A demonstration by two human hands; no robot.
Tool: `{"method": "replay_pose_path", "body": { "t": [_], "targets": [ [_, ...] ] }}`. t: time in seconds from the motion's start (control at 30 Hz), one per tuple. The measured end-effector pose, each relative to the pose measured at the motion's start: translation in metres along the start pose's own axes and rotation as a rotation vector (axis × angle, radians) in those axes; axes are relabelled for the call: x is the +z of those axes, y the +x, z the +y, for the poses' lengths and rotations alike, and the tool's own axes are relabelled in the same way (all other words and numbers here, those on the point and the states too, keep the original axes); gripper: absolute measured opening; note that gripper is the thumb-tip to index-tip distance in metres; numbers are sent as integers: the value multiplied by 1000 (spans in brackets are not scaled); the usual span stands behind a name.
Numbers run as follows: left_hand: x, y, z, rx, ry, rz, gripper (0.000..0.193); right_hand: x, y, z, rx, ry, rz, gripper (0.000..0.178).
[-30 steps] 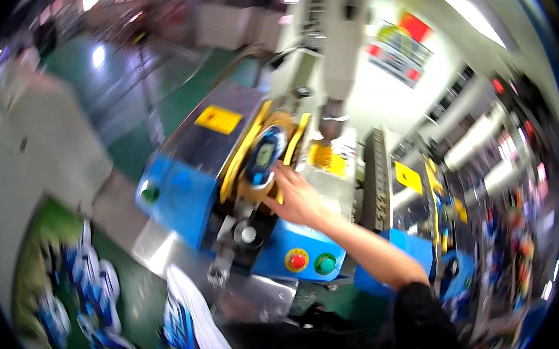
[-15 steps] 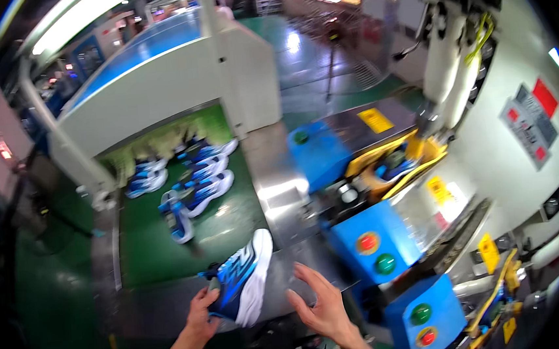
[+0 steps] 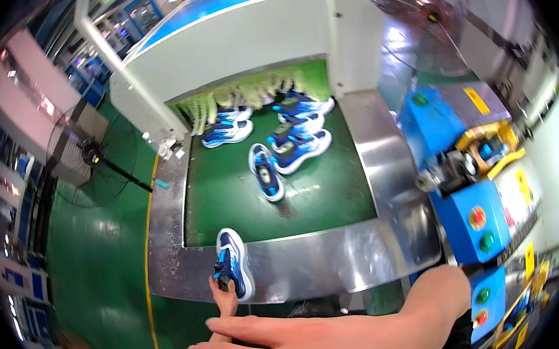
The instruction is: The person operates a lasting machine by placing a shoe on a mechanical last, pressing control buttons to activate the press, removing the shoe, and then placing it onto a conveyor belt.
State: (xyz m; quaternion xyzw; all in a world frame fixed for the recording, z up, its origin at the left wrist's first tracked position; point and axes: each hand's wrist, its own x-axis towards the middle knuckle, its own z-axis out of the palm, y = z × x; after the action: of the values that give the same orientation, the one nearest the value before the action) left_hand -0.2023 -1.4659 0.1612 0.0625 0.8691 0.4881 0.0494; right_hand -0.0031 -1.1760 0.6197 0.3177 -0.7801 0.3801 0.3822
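Observation:
A blue and white sneaker [image 3: 237, 260] is at the left part of the metal ledge, toe pointing away from me. My left hand [image 3: 225, 297] grips it at the heel and collar, the thumb at its opening. My right hand [image 3: 331, 331] is large and close in the foreground, fingers stretched out to the left and holding nothing. It hides part of my left forearm. Beyond the ledge, a single matching sneaker [image 3: 266, 173] lies on the green belt [image 3: 322, 210], beside a row of several more.
The metal ledge [image 3: 287, 266] frames the belt, which runs under a white housing [image 3: 249, 42] with a fringed curtain [image 3: 205, 108]. At right stand blue control boxes [image 3: 466, 209] with red and green buttons. A stand fan [image 3: 91, 153] is at left.
My view has swung left. The sneaker in my left hand now sits farther left along the ledge, and my right hand has come up close to the camera, across the lower foreground.

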Motion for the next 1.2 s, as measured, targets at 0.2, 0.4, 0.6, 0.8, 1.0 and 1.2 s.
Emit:
{"method": "replay_pose_path", "body": {
  "t": [0.2, 0.4, 0.6, 0.8, 1.0, 1.2],
  "targets": [
    [-8, 60, 11, -109, -525, -56, 77, 53, 14, 136, -8, -32, -34, 43],
    [55, 238, 20, 176, 99, -234, 68, 130, -38, 349, 1101, 219, 147, 27],
    [135, 356, -18, 492, 573, -158, 63, 157, -35, 572, 714, -292, -435, 67],
    [149, 366, -23, 461, 511, -213, 57, 201, -74, 820, 886, -473, -564, 86],
    [148, 376, -37, 483, 527, -200, 58, 266, -72, 837, 1072, -510, -365, 71],
    [146, 369, -25, 526, 486, -252, 57, 216, -45, 588, 1347, -56, -134, 87]
  ]
}}
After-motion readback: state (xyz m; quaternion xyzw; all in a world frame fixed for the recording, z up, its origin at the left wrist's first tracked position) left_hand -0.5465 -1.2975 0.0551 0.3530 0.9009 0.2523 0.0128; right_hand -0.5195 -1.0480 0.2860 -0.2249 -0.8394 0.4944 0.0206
